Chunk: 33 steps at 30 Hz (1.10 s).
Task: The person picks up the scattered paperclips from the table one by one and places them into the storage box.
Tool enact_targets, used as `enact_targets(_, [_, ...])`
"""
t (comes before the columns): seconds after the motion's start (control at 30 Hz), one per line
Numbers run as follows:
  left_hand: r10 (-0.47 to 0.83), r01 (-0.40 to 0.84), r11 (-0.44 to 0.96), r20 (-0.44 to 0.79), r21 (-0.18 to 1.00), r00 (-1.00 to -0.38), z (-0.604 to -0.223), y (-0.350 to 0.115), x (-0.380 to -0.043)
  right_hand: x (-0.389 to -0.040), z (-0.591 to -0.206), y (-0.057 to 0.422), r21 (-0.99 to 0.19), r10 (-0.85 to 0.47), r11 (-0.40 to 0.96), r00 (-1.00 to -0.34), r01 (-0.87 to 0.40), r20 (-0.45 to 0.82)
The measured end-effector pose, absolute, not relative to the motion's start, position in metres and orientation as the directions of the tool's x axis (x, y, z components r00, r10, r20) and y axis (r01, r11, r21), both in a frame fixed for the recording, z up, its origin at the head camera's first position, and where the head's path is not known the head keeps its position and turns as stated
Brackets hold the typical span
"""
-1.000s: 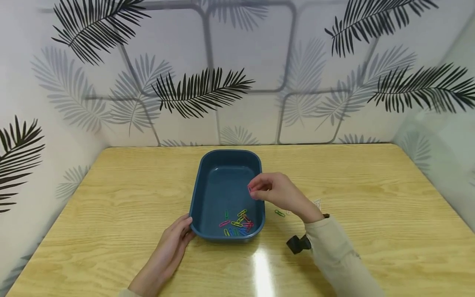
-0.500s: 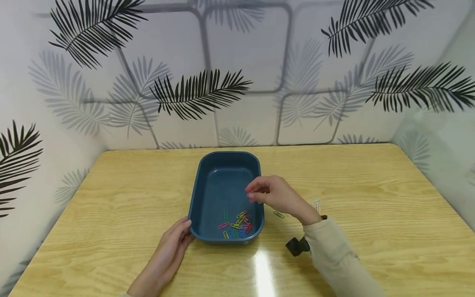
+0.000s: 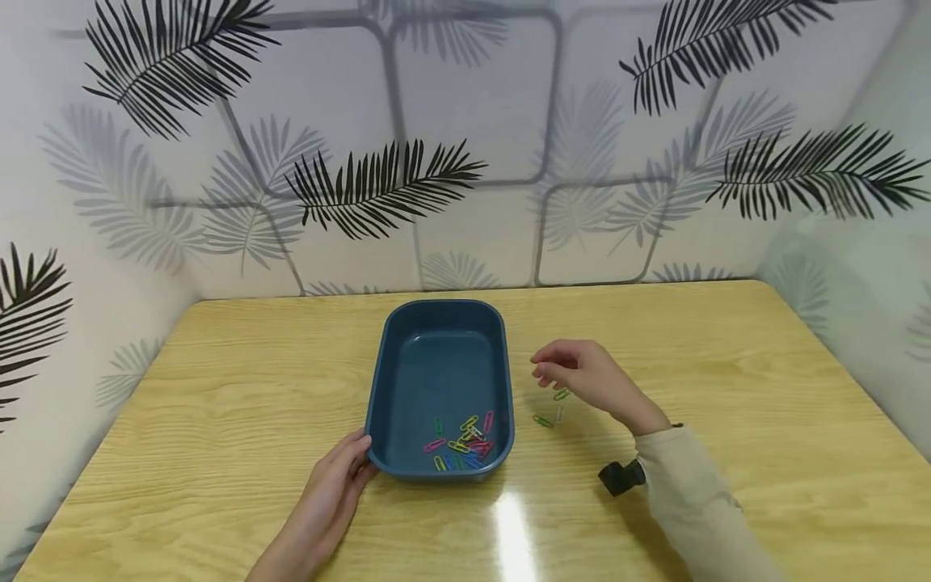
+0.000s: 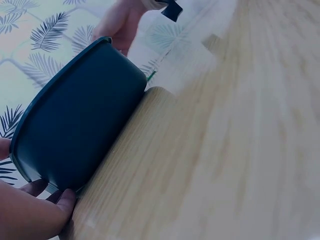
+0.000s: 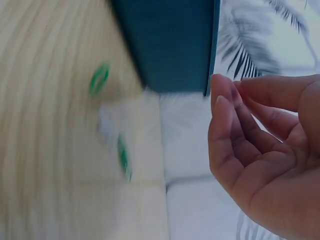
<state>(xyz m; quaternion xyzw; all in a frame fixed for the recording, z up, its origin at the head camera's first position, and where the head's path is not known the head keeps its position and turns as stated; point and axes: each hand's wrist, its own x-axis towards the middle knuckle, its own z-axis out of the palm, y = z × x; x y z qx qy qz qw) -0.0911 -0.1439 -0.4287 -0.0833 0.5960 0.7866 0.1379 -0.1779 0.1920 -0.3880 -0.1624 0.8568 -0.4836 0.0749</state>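
Note:
A dark blue plastic bin (image 3: 436, 388) stands on the table, with several coloured paper clips (image 3: 460, 446) in its near end. My left hand (image 3: 336, 485) grips its near left corner, thumb at the rim and fingers against the outer wall, as the left wrist view also shows. To the right of the bin, my right hand (image 3: 582, 376) hovers with loosely bent fingers and nothing between them. Below that hand lie a green paper clip (image 3: 543, 421), a white paper clip (image 3: 560, 415) and a yellow-green paper clip (image 3: 562, 394); they look blurred in the right wrist view.
The wooden table (image 3: 254, 380) reaches back to a wall (image 3: 465, 234) with a leaf pattern. A black device (image 3: 621, 478) is strapped at the right wrist, beside the beige sleeve (image 3: 687, 485). Light glares off the table in front of the bin.
My right hand let a pink paper clip drop into the bin, then moved right, out over the loose clips. The left hand keeps its grip on the bin's corner.

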Motion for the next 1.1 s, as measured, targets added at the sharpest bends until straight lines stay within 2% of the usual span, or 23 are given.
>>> enact_targets(0.2, [0.116, -0.313, -0.236, -0.293, 0.920, -0.949, -0.427, -0.146, -0.092, -0.174, -0.392, 0.232, -0.681, -0.302, 0.687, -0.952, -0.254, 0.051])
enact_targets(0.33, [0.115, -0.322, -0.240, -0.302, 0.916, -0.946, -0.428, -0.146, -0.091, -0.166, -0.395, 0.255, -0.585, -0.307, 0.775, -0.951, -0.240, -0.017])
enact_targets(0.5, [0.113, -0.324, -0.239, -0.305, 0.916, -0.946, -0.428, -0.146, -0.089, -0.159, -0.403, 0.270, -0.562, -0.344, 0.795, -0.933, -0.229, -0.107])
enact_targets(0.8, [0.112, -0.309, -0.257, -0.290, 0.916, -0.950, -0.428, -0.147, -0.090, -0.159, -0.405, 0.275, -0.566, -0.358, 0.789, -0.928, -0.240, -0.106])
enact_targets(1.1, [0.116, -0.307, -0.257, -0.287, 0.916, -0.951, -0.428, -0.146, -0.092, -0.160, -0.404, 0.276, -0.564, -0.312, 0.799, -0.945, -0.208, -0.094])
